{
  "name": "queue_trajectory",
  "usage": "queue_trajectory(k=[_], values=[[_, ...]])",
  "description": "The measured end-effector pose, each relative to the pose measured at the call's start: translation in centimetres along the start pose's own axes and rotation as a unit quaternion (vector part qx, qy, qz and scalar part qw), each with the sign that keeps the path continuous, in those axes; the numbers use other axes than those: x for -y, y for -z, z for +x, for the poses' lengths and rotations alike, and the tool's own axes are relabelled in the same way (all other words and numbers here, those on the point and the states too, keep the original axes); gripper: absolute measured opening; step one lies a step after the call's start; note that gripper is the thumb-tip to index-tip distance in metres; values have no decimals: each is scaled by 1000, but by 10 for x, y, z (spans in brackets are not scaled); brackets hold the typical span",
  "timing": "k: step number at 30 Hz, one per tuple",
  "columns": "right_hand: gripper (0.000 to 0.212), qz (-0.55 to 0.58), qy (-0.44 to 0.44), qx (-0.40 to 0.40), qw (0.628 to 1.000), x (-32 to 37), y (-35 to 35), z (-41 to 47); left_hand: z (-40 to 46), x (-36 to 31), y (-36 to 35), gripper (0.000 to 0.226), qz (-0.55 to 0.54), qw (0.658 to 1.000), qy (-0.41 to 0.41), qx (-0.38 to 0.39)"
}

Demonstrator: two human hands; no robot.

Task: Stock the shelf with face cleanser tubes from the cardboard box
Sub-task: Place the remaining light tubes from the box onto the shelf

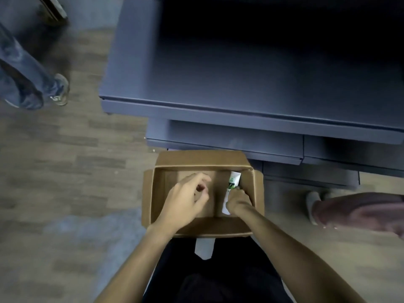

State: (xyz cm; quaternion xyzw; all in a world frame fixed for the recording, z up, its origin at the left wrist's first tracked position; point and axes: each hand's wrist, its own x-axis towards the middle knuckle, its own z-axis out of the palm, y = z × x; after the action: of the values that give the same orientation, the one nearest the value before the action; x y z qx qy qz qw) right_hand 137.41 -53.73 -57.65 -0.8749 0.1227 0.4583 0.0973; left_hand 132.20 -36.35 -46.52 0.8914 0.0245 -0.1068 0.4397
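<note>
An open cardboard box sits on the floor right in front of me, below the dark grey shelf unit. A white face cleanser tube with green print lies along the box's right inner wall. My right hand is down inside the box, its fingers curled round the lower part of that tube. My left hand hovers over the middle of the box with loosely curled fingers and holds nothing. The rest of the box floor that shows is bare cardboard.
The shelf's lower ledges jut out just beyond the box. A person's legs in jeans and shoes stand at the far left. Another person's foot and reddish trouser leg are at the right. Wood-look floor surrounds the box.
</note>
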Motion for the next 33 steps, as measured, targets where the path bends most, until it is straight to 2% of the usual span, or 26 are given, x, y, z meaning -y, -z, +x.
queue_trajectory(k=[6, 10, 13, 16, 19, 22, 26, 29, 33], values=[[44, 69, -7, 18, 997, 7, -12, 30, 11, 40, -22, 18, 43, 997, 49, 43], [38, 72, -61, -76, 993, 16, -28, 38, 16, 60, -38, 22, 73, 990, 89, 81], [40, 77, -72, -90, 990, 13, -36, 41, 16, 70, -51, 23, 76, 987, 109, 92], [32, 100, -81, -115, 985, 11, -40, 43, 17, 78, -58, 23, 80, 983, 129, 101], [45, 108, -81, -95, 986, 12, -43, 44, 18, 84, -60, 23, 84, 981, 138, 105], [47, 119, -85, -103, 984, 10, -46, 42, 17, 88, -64, 22, 78, 980, 148, 110], [45, 133, -65, -118, 982, 7, -45, 32, 16, 87, -65, 20, 4, 972, 202, 123], [48, 136, -34, -133, 981, 7, -36, 11, 18, 78, -54, 20, -15, 971, 207, 115], [28, 167, 70, -172, 968, 6, -26, -26, 20, 62, -27, 21, -30, 978, 182, 94]])
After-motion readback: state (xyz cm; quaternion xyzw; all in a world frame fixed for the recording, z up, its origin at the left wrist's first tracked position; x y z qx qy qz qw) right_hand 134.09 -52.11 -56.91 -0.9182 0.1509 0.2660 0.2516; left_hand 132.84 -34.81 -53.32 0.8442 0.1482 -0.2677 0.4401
